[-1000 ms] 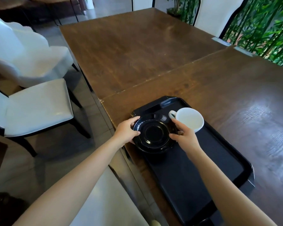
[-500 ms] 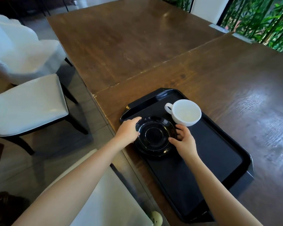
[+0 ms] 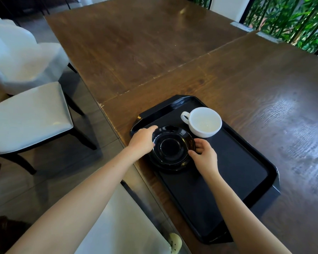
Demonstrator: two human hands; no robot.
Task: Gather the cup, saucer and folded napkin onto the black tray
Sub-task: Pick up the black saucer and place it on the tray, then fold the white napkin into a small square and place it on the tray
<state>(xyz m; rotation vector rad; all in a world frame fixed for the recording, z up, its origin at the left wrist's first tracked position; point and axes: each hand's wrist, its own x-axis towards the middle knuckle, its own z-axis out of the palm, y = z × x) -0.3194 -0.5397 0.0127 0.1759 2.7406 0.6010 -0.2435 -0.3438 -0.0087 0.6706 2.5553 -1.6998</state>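
- Two bare hands hold a glossy black round ceramic saucer (image 3: 171, 147) from opposite sides, probably to steady it as it settles.
- The left hand (image 3: 142, 141) curls its fingers (image 3: 151, 128) over the saucer's left rim; the right hand (image 3: 204, 155) pinches the right rim, fingers (image 3: 200, 142) partly closed.
- Between both sets of fingers, the saucer sits at the near-left end of a long black plastic tray (image 3: 246, 171), overlapping its edge.
- Just beyond the right fingers, an empty white ceramic cup (image 3: 205, 122) stands upright on the tray, untouched.
- The tray lies on a dark brown wooden surface (image 3: 154, 52).
- No folded napkin is visible, so that step seems left.
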